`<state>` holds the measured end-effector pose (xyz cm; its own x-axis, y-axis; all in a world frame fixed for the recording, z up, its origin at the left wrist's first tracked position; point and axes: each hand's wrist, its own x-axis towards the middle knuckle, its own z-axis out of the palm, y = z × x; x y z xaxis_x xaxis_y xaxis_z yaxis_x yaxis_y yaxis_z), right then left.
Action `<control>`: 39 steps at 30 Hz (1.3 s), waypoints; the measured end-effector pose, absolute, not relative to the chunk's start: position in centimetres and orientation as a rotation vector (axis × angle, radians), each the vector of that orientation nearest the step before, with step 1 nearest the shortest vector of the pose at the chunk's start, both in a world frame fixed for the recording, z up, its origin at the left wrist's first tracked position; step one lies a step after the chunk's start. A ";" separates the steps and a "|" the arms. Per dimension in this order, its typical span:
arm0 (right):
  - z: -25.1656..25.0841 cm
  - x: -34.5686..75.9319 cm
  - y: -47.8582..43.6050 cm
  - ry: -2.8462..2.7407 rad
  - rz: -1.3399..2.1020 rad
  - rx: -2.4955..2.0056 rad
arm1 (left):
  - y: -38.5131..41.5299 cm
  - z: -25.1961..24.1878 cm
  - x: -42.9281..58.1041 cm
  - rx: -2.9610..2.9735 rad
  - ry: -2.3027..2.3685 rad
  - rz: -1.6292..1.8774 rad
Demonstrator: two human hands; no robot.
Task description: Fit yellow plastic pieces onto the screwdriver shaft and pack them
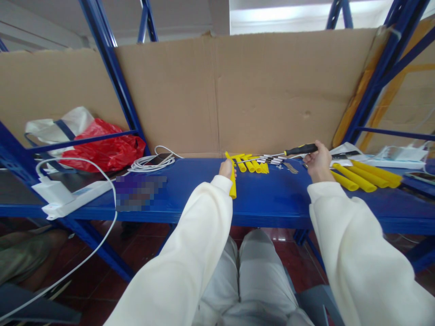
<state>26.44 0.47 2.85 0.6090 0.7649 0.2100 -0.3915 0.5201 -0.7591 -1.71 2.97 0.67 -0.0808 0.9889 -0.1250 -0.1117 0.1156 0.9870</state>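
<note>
My left hand [225, 169] is closed around a yellow plastic piece with a tube-like handle [233, 184], held upright over the blue shelf. In my right hand [318, 162] is a screwdriver with a black and yellow handle [301, 149]. Its long thin shaft points left, and the tip reaches the top of the yellow piece, though the exact contact is too small to make out. Behind the shaft lie several yellow pieces [250, 165], black-and-white parts [272, 159] and small metal bits [291, 167]. Several long yellow tubes [369, 174] rest to the right of my right hand.
A white power strip [79, 199] with a plugged-in charger [52, 189] stands at the left, its cable hanging past the shelf edge. Coiled white cable [151, 163] and a red plastic bag [105, 147] lie behind. A cardboard panel [258, 95] closes the back between blue posts.
</note>
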 end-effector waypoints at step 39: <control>3.6 25.8 -0.5 -0.440 0.781 -0.659 | 3.0 0.7 -1.7 1.017 1.270 1.244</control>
<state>25.80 -0.49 3.63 0.6377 0.7604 0.1229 -0.4989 0.5293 -0.6862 -1.66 3.01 0.67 -0.0996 0.9889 -0.1105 -0.0900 0.1017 0.9907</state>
